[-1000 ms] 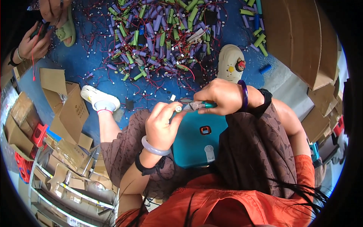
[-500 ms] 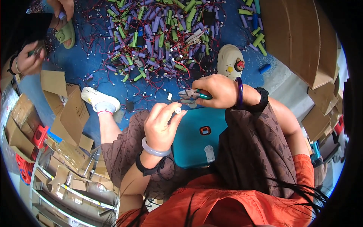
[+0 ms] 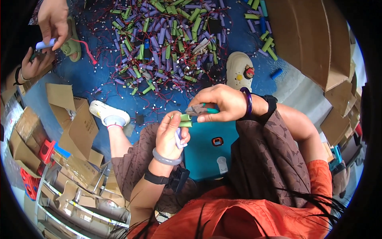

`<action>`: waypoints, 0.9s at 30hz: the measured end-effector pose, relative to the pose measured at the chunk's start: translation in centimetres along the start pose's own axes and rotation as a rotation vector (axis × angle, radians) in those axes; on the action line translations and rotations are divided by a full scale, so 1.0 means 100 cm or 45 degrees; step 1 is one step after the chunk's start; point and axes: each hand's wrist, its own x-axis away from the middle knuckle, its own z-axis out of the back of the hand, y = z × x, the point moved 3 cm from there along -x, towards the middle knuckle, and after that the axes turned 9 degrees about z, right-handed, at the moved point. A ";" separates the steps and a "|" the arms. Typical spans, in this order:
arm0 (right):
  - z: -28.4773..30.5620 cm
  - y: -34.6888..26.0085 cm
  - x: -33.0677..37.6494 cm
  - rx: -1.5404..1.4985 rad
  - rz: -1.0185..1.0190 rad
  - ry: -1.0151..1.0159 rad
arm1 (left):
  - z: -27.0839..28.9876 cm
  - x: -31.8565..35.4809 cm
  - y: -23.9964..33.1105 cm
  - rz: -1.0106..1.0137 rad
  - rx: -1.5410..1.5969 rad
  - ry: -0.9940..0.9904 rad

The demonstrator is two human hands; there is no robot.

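Note:
My left hand [image 3: 168, 135] is closed around a small bunch of cylindrical battery cells. Green cells [image 3: 185, 124] stick out past the fingertips, and a pale purple cell [image 3: 178, 138] lies against the palm side. In my right hand [image 3: 226, 102] is a pair of pliers [image 3: 197, 110] with green handles, its stained metal head right beside the upper ends of the green cells. Whether the jaws touch a cell, I cannot tell. Both hands are above a teal square lid or box [image 3: 205, 159] between my knees.
A heap of green and purple cells [image 3: 163, 40] with red wires and white connectors covers the blue floor ahead. At upper left a co-worker's hands [image 3: 53, 20] hold a purple cell [image 3: 45, 44]. Cardboard boxes [image 3: 75, 119] stand left, a large carton [image 3: 306, 36] right.
My left hand has turned, so the cells now show from the side. The pliers have moved slightly left to them. The co-worker's hands have come together around a purple cell.

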 end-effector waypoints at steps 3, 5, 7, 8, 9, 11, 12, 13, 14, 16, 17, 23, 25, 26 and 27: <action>-0.004 0.002 -0.003 0.094 -0.048 -0.106 | -0.004 0.001 -0.005 0.067 0.049 -0.025; -0.008 0.005 -0.002 0.082 -0.106 -0.146 | -0.006 0.002 -0.008 0.089 0.025 -0.109; -0.007 0.006 0.001 0.043 -0.138 -0.158 | -0.009 0.002 -0.008 0.096 -0.051 -0.069; -0.007 0.006 0.003 0.003 -0.165 -0.174 | -0.007 0.001 -0.006 0.055 -0.264 -0.017; -0.004 0.004 0.003 0.004 -0.166 -0.171 | -0.006 0.001 -0.005 0.012 -0.477 0.035; 0.000 -0.001 0.001 -0.039 -0.320 -0.187 | -0.009 0.000 -0.004 -0.298 -0.896 0.115; 0.001 -0.002 0.000 -0.037 -0.287 -0.163 | -0.013 0.003 -0.001 -0.613 -1.309 0.195; 0.000 -0.001 0.002 -0.036 -0.289 -0.159 | -0.014 0.002 0.000 -0.612 -1.310 0.190; -0.002 0.000 0.003 -0.125 -0.282 -0.180 | -0.018 0.003 0.006 -0.829 -1.604 0.199; -0.003 0.002 0.006 -0.211 -0.277 -0.197 | -0.026 0.005 0.012 -1.052 -1.893 0.198; -0.002 0.002 0.007 -0.302 -0.301 -0.217 | -0.030 0.006 0.014 -1.100 -2.025 0.180; 0.021 -0.002 0.009 0.547 -0.066 0.065 | -0.019 0.006 0.017 -0.749 -1.698 0.299; 0.023 -0.003 0.014 0.906 -0.021 0.051 | -0.020 0.005 0.019 -0.762 -1.660 0.291; 0.023 -0.003 0.014 0.905 -0.020 0.053 | -0.020 0.004 0.019 -0.762 -1.661 0.292; 0.022 -0.004 0.014 0.946 0.004 0.035 | -0.020 0.003 0.018 -0.780 -1.668 0.269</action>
